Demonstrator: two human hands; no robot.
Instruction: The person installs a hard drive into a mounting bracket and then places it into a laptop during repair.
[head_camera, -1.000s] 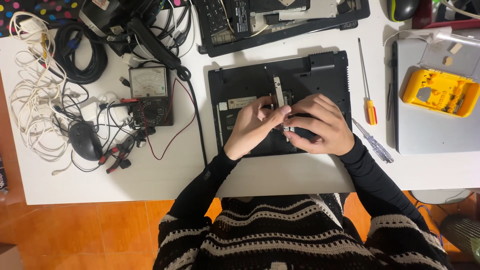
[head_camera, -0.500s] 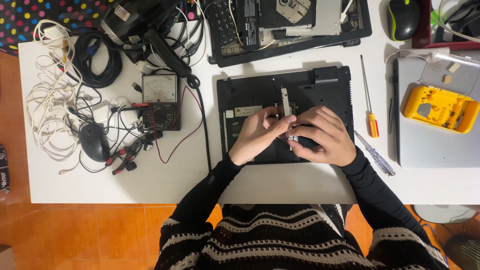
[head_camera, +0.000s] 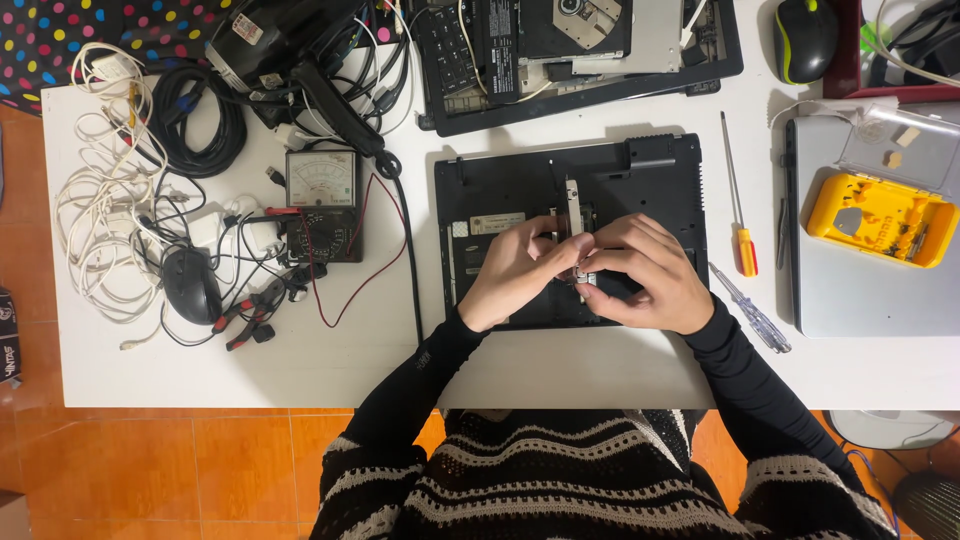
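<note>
A black laptop base (head_camera: 520, 180) lies upside down on the white table (head_camera: 330, 370) in front of me. A narrow metal bracket (head_camera: 573, 205) stands up from its middle. My left hand (head_camera: 515, 270) and my right hand (head_camera: 645, 272) meet over the base, fingertips pinching the lower end of that bracket and a small metal part between them. The part itself is mostly hidden by my fingers.
An analog multimeter (head_camera: 322, 200) with red and black leads sits to the left, beside a black mouse (head_camera: 190, 285) and tangled white cables (head_camera: 100, 220). Two screwdrivers (head_camera: 738, 220) lie on the right, near a yellow bit case (head_camera: 880, 218) on a grey laptop. Dismantled laptop parts (head_camera: 580, 50) lie behind.
The view has shifted slightly; my hands stay together over the laptop base, with the fingers closing more tightly on the bracket's lower end.
</note>
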